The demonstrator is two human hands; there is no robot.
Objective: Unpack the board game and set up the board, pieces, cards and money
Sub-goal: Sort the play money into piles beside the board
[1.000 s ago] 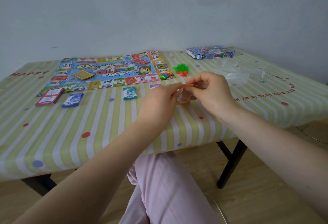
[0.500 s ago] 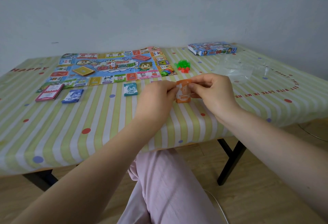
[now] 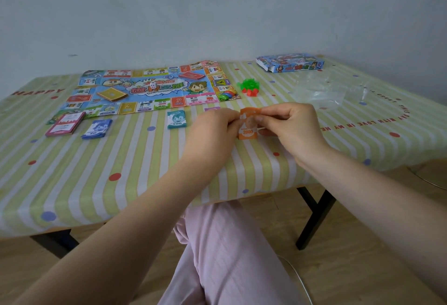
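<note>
While both hands met above the counter's near edge, the scene read so:
Left hand: the left hand (image 3: 212, 127) pinched the left edge of the orange money stack (image 3: 248, 124) with curled fingers.
Right hand: the right hand (image 3: 290, 123) pinched the same stack at its top right corner, thumb and fingers closed on it; the two hands were close together with the stack between them.
Orange money stack: held upright just above the counter (image 3: 121, 159), near its front edge, printed face toward the camera.
Board: the game board (image 3: 150, 89) lay flat at the far left of the counter, with a yellow card deck (image 3: 111, 93), a red card deck (image 3: 192, 76) and a white die (image 3: 152, 84) on it.
Money already laid out: a teal 100 stack (image 3: 176, 119) and a blue stack (image 3: 97, 128) lay just in front of the board, well apart from each other.
Cards: a pink card deck (image 3: 65, 124) lay left of the blue stack.
Pieces: green and red houses (image 3: 248, 87) were heaped right of the board; coloured pawns (image 3: 228, 95) sat on the board's near right corner.
Box: the game box (image 3: 290, 62) lay at the far right.
Wrapping: a clear plastic bag (image 3: 324, 91) lay in front of the box.
</note>
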